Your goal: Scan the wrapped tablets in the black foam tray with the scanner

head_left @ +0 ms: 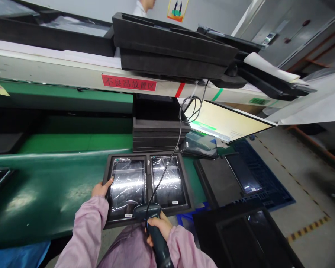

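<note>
A black foam tray [148,160] lies on the green conveyor belt [44,186] and holds two dark glossy screens side by side, the left screen [127,188] and the right screen [168,180], both under shiny film. My left hand [101,189] rests on the tray's left rim, thumb touching the left screen's edge. My right hand [158,227] grips a dark handheld barcode scanner [147,213], whose head sits over the tray's near edge between the screens. Its cable [173,152] runs up across the right screen.
A stack of black foam trays [156,134] stands behind the tray. A lit monitor [225,121] tilts at the right. More black trays [240,230] lie at the lower right. An upper shelf [58,70] carries foam trays and a red label. A person stands far behind.
</note>
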A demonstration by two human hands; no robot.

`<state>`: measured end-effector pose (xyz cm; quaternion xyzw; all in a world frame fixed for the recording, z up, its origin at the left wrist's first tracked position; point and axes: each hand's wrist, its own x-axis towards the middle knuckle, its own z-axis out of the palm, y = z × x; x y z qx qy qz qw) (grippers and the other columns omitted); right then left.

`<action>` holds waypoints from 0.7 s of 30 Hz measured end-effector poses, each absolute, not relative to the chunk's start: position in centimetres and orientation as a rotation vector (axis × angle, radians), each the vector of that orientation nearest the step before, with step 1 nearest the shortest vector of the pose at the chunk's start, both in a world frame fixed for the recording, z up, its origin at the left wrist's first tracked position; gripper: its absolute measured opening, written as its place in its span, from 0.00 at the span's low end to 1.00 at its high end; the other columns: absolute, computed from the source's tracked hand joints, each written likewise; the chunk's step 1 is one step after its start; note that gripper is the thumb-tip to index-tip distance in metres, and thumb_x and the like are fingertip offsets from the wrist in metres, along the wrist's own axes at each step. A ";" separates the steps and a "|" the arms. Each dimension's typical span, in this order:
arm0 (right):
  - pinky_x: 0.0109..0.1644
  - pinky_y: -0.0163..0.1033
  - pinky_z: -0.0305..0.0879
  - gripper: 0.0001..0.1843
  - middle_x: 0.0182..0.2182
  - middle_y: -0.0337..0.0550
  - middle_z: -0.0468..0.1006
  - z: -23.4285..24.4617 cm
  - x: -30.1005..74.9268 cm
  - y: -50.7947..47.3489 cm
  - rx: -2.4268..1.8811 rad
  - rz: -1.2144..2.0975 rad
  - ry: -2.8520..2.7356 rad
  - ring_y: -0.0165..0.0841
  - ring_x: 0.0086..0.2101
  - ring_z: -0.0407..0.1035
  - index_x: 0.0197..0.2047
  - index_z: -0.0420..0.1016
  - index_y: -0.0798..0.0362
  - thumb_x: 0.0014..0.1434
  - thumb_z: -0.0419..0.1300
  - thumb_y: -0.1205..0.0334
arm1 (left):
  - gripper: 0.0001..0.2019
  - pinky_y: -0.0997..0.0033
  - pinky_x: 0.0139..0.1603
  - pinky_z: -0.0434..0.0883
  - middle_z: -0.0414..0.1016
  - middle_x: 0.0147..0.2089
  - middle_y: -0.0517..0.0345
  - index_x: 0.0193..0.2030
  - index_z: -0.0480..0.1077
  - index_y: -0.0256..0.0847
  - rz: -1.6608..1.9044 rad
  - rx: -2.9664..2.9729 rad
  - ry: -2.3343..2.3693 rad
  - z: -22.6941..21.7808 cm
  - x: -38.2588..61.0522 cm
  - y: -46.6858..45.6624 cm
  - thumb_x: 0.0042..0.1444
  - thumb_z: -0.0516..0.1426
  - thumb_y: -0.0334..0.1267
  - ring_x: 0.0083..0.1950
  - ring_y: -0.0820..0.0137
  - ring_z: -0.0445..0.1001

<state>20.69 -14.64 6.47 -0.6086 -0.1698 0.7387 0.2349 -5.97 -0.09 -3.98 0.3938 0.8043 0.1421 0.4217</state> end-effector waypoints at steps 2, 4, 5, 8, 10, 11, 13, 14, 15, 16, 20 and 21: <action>0.17 0.34 0.60 0.28 0.17 0.36 0.70 6.7 20.7 -14.7 -1.680 2.012 -0.463 0.33 0.14 0.66 0.40 0.52 0.52 0.31 0.51 0.56 | 0.37 0.58 0.44 0.66 0.74 0.40 0.33 0.42 0.71 0.26 0.347 0.986 2.015 -4.1 -6.0 -0.1 0.42 0.50 0.64 0.44 0.48 0.71; 0.16 0.34 0.61 0.28 0.17 0.36 0.70 6.8 20.7 -14.8 -1.698 1.996 -0.455 0.33 0.14 0.66 0.40 0.52 0.52 0.31 0.51 0.56 | 0.38 0.58 0.44 0.66 0.74 0.40 0.31 0.42 0.71 0.26 0.336 0.984 2.013 -4.2 -6.1 0.0 0.41 0.51 0.64 0.43 0.48 0.72; 0.17 0.35 0.61 0.28 0.17 0.35 0.70 6.7 20.7 -14.8 -1.705 1.990 -0.454 0.32 0.14 0.66 0.40 0.52 0.51 0.32 0.51 0.56 | 0.38 0.58 0.43 0.66 0.74 0.40 0.31 0.42 0.71 0.25 0.332 0.985 2.011 -4.2 -6.1 0.0 0.41 0.51 0.64 0.43 0.48 0.72; 0.17 0.34 0.60 0.28 0.17 0.35 0.69 6.4 20.9 -14.8 -1.707 1.987 -0.457 0.33 0.14 0.66 0.40 0.52 0.51 0.32 0.52 0.55 | 0.39 0.58 0.42 0.67 0.74 0.39 0.30 0.41 0.72 0.25 0.330 0.992 2.015 -4.4 -6.2 0.1 0.40 0.50 0.65 0.42 0.48 0.72; 0.17 0.33 0.58 0.29 0.18 0.36 0.68 6.1 21.0 -14.9 -1.692 1.985 -0.460 0.33 0.14 0.66 0.40 0.51 0.51 0.32 0.54 0.54 | 0.39 0.58 0.42 0.67 0.74 0.39 0.30 0.41 0.72 0.24 0.329 0.998 2.019 -4.4 -6.2 0.0 0.40 0.50 0.65 0.42 0.48 0.72; 0.17 0.32 0.57 0.30 0.18 0.36 0.68 6.0 21.0 -14.9 -1.688 1.978 -0.460 0.34 0.14 0.66 0.40 0.51 0.51 0.32 0.55 0.53 | 0.39 0.58 0.42 0.67 0.74 0.39 0.30 0.41 0.72 0.24 0.326 1.001 2.021 -4.3 -6.2 0.0 0.40 0.50 0.65 0.42 0.48 0.72; 0.16 0.31 0.55 0.31 0.18 0.36 0.68 5.8 21.1 -14.9 -1.685 1.963 -0.457 0.34 0.14 0.66 0.41 0.51 0.51 0.31 0.56 0.52 | 0.40 0.58 0.43 0.67 0.74 0.40 0.31 0.42 0.71 0.25 0.315 1.005 2.021 -4.2 -6.2 0.0 0.40 0.50 0.65 0.42 0.48 0.72; 0.16 0.30 0.54 0.32 0.18 0.37 0.68 5.8 21.2 -14.9 -1.684 1.958 -0.455 0.34 0.15 0.66 0.41 0.51 0.52 0.31 0.56 0.51 | 0.40 0.58 0.43 0.67 0.74 0.40 0.31 0.43 0.71 0.25 0.308 1.006 2.021 -4.1 -6.2 0.0 0.40 0.50 0.66 0.42 0.48 0.72; 0.16 0.30 0.54 0.33 0.18 0.37 0.67 5.8 21.2 -14.9 -1.689 1.957 -0.450 0.34 0.14 0.66 0.41 0.51 0.52 0.31 0.56 0.51 | 0.41 0.58 0.43 0.67 0.74 0.40 0.30 0.43 0.71 0.25 0.301 1.005 2.023 -4.0 -6.1 0.0 0.39 0.49 0.66 0.43 0.48 0.72; 0.17 0.31 0.54 0.33 0.17 0.37 0.67 5.8 21.2 -14.9 -1.691 1.964 -0.446 0.34 0.14 0.66 0.42 0.51 0.52 0.31 0.56 0.51 | 0.42 0.57 0.43 0.67 0.74 0.40 0.30 0.43 0.71 0.24 0.294 1.003 2.027 -4.0 -6.1 0.0 0.39 0.49 0.67 0.43 0.47 0.72; 0.17 0.31 0.56 0.34 0.16 0.37 0.67 5.8 21.2 -14.7 -1.719 1.981 -0.422 0.35 0.14 0.66 0.43 0.50 0.53 0.31 0.56 0.53 | 0.43 0.56 0.44 0.67 0.74 0.39 0.30 0.42 0.72 0.24 0.288 0.996 2.041 -4.1 -6.0 0.0 0.38 0.48 0.69 0.44 0.47 0.71; 0.17 0.31 0.56 0.33 0.16 0.37 0.67 5.8 21.2 -14.6 -1.722 1.979 -0.417 0.35 0.14 0.66 0.43 0.50 0.53 0.31 0.55 0.54 | 0.43 0.57 0.44 0.67 0.74 0.39 0.31 0.42 0.72 0.25 0.290 0.994 2.041 -4.2 -6.1 0.0 0.38 0.49 0.69 0.43 0.47 0.72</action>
